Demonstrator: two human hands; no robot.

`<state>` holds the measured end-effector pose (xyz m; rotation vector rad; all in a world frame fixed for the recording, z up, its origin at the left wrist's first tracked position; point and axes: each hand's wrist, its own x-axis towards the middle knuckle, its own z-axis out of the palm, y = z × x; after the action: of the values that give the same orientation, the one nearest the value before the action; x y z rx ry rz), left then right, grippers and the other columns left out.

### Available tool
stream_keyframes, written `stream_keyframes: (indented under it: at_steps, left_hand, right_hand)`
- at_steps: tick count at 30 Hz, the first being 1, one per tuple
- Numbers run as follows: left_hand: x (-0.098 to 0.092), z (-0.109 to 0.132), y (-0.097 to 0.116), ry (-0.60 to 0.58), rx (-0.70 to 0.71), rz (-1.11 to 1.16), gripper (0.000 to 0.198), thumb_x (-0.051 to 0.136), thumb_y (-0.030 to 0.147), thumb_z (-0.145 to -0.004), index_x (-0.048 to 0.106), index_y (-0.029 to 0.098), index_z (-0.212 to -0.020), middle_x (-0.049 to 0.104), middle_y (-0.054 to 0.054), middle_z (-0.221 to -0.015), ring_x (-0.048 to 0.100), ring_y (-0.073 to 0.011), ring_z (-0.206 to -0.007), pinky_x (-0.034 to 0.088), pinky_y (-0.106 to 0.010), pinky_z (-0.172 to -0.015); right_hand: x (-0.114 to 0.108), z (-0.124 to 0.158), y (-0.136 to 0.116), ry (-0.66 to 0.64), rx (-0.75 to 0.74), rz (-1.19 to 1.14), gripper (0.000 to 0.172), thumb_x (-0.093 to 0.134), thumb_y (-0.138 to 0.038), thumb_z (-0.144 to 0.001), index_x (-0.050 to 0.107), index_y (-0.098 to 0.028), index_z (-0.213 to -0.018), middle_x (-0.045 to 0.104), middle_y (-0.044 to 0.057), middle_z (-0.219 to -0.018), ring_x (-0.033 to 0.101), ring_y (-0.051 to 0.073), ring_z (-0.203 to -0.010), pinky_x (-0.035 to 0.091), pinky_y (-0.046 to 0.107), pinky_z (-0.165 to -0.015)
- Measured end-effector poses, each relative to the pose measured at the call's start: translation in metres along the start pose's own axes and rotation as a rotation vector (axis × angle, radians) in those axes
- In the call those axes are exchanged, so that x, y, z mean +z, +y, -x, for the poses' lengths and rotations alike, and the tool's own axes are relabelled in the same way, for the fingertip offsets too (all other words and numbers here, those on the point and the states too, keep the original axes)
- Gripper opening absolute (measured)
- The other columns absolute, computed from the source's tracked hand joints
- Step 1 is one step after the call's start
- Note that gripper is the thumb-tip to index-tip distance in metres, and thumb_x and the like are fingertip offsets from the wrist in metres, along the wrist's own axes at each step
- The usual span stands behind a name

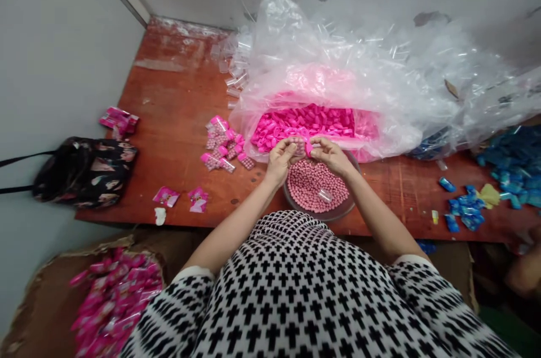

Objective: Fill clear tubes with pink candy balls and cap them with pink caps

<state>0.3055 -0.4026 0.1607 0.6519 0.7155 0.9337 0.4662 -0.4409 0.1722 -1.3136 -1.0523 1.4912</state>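
Note:
My left hand (279,160) is closed around a small transparent container (298,147) filled with pink beads. At its right end, the fingers of my right hand (332,156) pinch a bright pink cap (308,147); whether the cap is fully seated I cannot tell. Both hands are above the rim of a round bowl (353,208) of pink beads (310,182), where an uncapped transparent tube (325,195) lies. Just beyond, an open plastic bag (291,73) holds many pink caps (313,118). Several filled, pink-capped containers (224,146) are piled left of my hands.
Empty transparent tubes (239,67) lie at the bag's left. Pink packets (167,196) and a floral black bag (91,172) are on the left, above a carton (38,296) of pink packets. Blue pieces (467,208) lie right, near another person's arm (526,273).

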Motion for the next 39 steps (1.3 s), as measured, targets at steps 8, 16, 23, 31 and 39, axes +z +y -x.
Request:
stream_keyframes:
  at_steps: [8,16,23,31,39]
  left_hand:
    - [-0.007,0.025,-0.011,-0.027,0.097,-0.18,0.036,0.071,0.044,-0.07,0.064,0.016,-0.092,0.07,-0.006,-0.097,0.066,-0.0194,-0.087,0.053,-0.035,-0.082]
    - [-0.021,0.041,-0.009,-0.022,0.254,-0.602,0.028,0.067,0.036,-0.074,0.072,0.018,-0.094,0.071,-0.006,-0.098,0.064,-0.0227,-0.094,0.047,-0.036,-0.091]
    - [-0.024,0.049,-0.006,-0.086,0.361,-0.74,0.023,0.062,0.034,-0.078,0.074,0.018,-0.091,0.072,-0.007,-0.093,0.066,-0.0215,-0.085,0.049,-0.033,-0.083]
    - [-0.023,0.045,-0.001,-0.265,0.288,-0.872,0.022,0.063,0.038,-0.077,0.074,0.02,-0.084,0.072,-0.005,-0.081,0.064,-0.019,-0.073,0.047,-0.028,-0.074]
    - [-0.027,0.048,-0.004,-0.352,0.133,-0.886,0.027,0.061,0.039,-0.077,0.073,0.017,-0.069,0.067,-0.002,-0.062,0.058,-0.0165,-0.059,0.045,-0.026,-0.061]
  right_hand:
    - [0.013,0.035,-0.002,0.338,-0.217,0.58,0.031,0.059,-0.043,-0.081,0.065,-0.02,-0.1,0.065,0.005,-0.093,0.062,0.018,-0.081,0.052,0.034,-0.077]
    - [0.022,0.041,-0.029,0.051,-0.476,1.038,0.031,0.041,-0.034,-0.093,0.058,-0.02,-0.115,0.063,0.009,-0.102,0.058,0.021,-0.094,0.047,0.035,-0.085]
    - [0.032,0.052,-0.008,0.03,-0.453,1.286,0.032,0.035,-0.026,-0.094,0.052,-0.018,-0.119,0.056,0.01,-0.089,0.055,0.021,-0.082,0.047,0.03,-0.073]
    - [0.018,0.055,0.016,-0.046,-0.445,1.146,0.038,0.035,-0.032,-0.095,0.049,-0.021,-0.128,0.06,0.009,-0.09,0.057,0.02,-0.079,0.049,0.032,-0.072]
    - [0.021,0.055,-0.029,-0.267,-0.61,1.361,0.049,0.049,-0.035,-0.09,0.039,-0.023,-0.136,0.047,0.008,-0.137,0.037,0.026,-0.13,0.029,0.048,-0.109]
